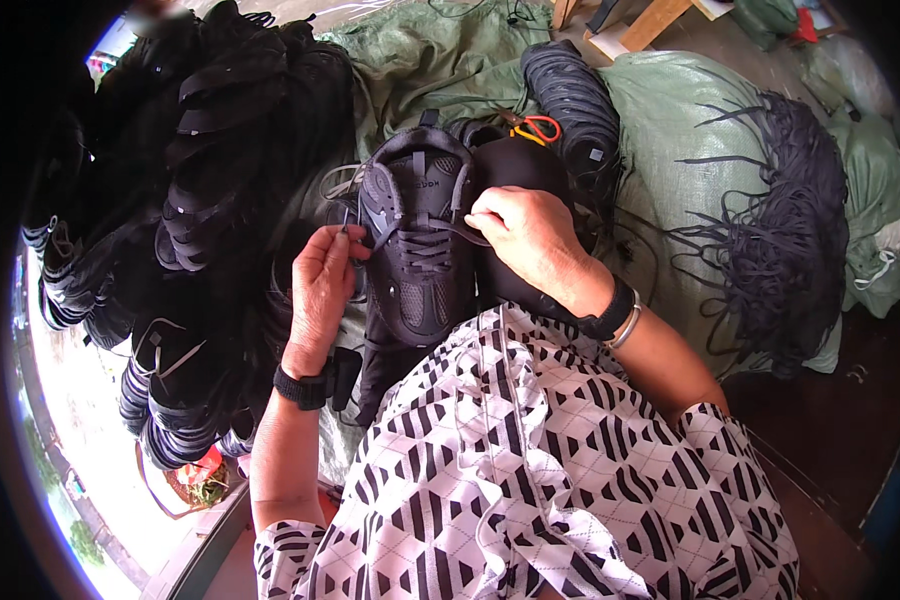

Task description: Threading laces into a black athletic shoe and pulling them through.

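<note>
A dark grey shoe upper (pixel 410 285) rests on my lap, its toe towards me and its opening away. Grey laces (pixel 428 250) cross its front in several rows. My left hand (pixel 320 285) is beside its left edge, thumb and fingers pinched on one end of the shoelace (pixel 346 218). On the other side, my right hand (pixel 540 240) is closed on the lace's other length, which runs from the upper's right edge to my fingertips. Black cloth lies beneath the upper and under my right hand.
Stacks of nested dark uppers (pixel 205 190) fill the left side. Scissors with orange and yellow handles (pixel 537 129) lie beyond my right hand, near another nested stack (pixel 570 100). A bundle of dark laces (pixel 785 240) hangs over a pale green sack (pixel 660 130) at right.
</note>
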A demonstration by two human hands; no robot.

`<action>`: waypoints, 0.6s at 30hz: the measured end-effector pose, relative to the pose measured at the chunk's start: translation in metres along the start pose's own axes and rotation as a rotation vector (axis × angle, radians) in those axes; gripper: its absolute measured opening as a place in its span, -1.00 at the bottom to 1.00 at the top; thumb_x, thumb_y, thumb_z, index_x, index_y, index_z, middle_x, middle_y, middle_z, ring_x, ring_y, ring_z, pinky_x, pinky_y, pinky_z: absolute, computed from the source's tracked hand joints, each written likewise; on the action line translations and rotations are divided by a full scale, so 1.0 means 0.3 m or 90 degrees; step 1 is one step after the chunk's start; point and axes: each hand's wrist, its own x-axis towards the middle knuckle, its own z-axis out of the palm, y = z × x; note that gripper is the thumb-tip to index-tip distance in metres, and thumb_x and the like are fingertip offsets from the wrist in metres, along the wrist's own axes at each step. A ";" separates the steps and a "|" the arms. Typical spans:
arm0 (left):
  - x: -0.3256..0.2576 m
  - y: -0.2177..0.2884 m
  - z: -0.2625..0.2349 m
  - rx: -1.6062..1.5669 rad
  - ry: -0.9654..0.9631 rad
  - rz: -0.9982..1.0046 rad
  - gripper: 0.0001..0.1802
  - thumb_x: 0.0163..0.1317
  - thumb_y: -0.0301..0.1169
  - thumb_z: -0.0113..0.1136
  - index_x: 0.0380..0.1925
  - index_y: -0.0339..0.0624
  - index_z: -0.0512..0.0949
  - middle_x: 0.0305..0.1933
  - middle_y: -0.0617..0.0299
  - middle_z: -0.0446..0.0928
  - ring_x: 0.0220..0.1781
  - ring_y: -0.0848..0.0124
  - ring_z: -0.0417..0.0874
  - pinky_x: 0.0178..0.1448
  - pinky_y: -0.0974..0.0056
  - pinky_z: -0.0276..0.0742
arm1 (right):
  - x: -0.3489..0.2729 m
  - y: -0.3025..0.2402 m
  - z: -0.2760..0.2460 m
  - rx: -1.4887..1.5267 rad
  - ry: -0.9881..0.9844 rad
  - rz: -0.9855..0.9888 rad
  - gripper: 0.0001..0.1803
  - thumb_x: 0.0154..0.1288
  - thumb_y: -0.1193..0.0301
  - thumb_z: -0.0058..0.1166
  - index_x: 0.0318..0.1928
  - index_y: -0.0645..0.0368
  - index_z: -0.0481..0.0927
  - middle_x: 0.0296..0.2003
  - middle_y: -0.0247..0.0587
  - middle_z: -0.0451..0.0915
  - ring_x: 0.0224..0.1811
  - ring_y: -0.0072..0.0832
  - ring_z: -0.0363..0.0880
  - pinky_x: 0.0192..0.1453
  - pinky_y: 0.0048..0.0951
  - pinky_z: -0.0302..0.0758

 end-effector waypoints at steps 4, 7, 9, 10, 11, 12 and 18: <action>0.002 0.035 -0.011 0.094 -0.019 0.040 -0.73 0.42 -0.27 -0.03 -0.27 -0.17 0.59 -0.57 0.46 0.45 -0.58 0.76 0.24 -0.53 0.58 0.08 | 0.021 -0.009 -0.013 0.012 -0.059 0.046 -0.86 0.16 0.38 0.17 -0.43 0.19 0.59 -0.48 -0.09 0.61 -0.43 -0.16 0.61 -0.38 -0.29 0.48; -0.003 0.038 0.034 0.138 0.078 0.163 -0.81 0.37 -0.36 0.07 -0.24 -0.25 0.59 -0.58 0.44 0.46 -0.52 0.72 0.39 -0.41 0.57 0.29 | 0.031 -0.028 -0.015 0.042 -0.078 0.043 -0.88 0.16 0.39 0.12 -0.45 0.15 0.54 -0.51 -0.08 0.56 -0.43 -0.08 0.58 -0.37 -0.15 0.49; 0.005 0.022 0.047 0.098 0.094 0.203 -0.83 0.35 -0.40 0.10 -0.24 -0.27 0.58 -0.55 0.42 0.48 -0.49 0.69 0.43 -0.36 0.56 0.35 | 0.025 -0.060 -0.012 -0.151 -0.076 -0.189 -0.91 0.15 0.45 0.09 -0.45 0.17 0.50 -0.51 -0.10 0.53 -0.45 -0.12 0.58 -0.40 -0.23 0.51; 0.010 0.010 0.049 0.061 0.109 0.244 -0.85 0.33 -0.43 0.12 -0.23 -0.29 0.57 -0.52 0.39 0.49 -0.46 0.66 0.47 -0.30 0.55 0.41 | 0.030 -0.043 -0.010 -0.146 -0.059 -0.222 -0.92 0.15 0.47 0.06 -0.43 0.19 0.45 -0.52 -0.10 0.51 -0.47 -0.15 0.58 -0.41 -0.28 0.52; 0.015 -0.005 0.043 0.059 0.117 0.244 -0.85 0.33 -0.43 0.12 -0.23 -0.29 0.57 -0.52 0.39 0.49 -0.46 0.66 0.47 -0.30 0.55 0.41 | 0.041 -0.019 -0.006 -0.121 -0.082 -0.212 -0.91 0.18 0.46 0.03 -0.41 0.21 0.45 -0.50 -0.09 0.52 -0.43 -0.14 0.59 -0.38 -0.24 0.53; 0.020 -0.020 0.037 0.068 0.080 0.249 -0.86 0.33 -0.44 0.11 -0.22 -0.30 0.57 -0.48 0.37 0.50 -0.45 0.65 0.48 -0.29 0.54 0.43 | 0.040 0.001 -0.005 -0.104 -0.101 -0.227 -0.91 0.19 0.46 0.04 -0.41 0.20 0.45 -0.50 -0.13 0.50 -0.44 -0.15 0.57 -0.38 -0.24 0.52; -0.011 0.006 0.036 0.071 -0.070 0.066 -0.80 0.35 -0.32 0.10 -0.33 -0.23 0.57 -0.49 0.46 0.45 -0.44 0.71 0.37 -0.39 0.56 0.27 | 0.029 0.019 -0.028 -0.064 -0.163 -0.155 -0.92 0.22 0.45 0.03 -0.32 0.19 0.52 -0.40 -0.11 0.58 -0.36 -0.13 0.59 -0.29 -0.26 0.51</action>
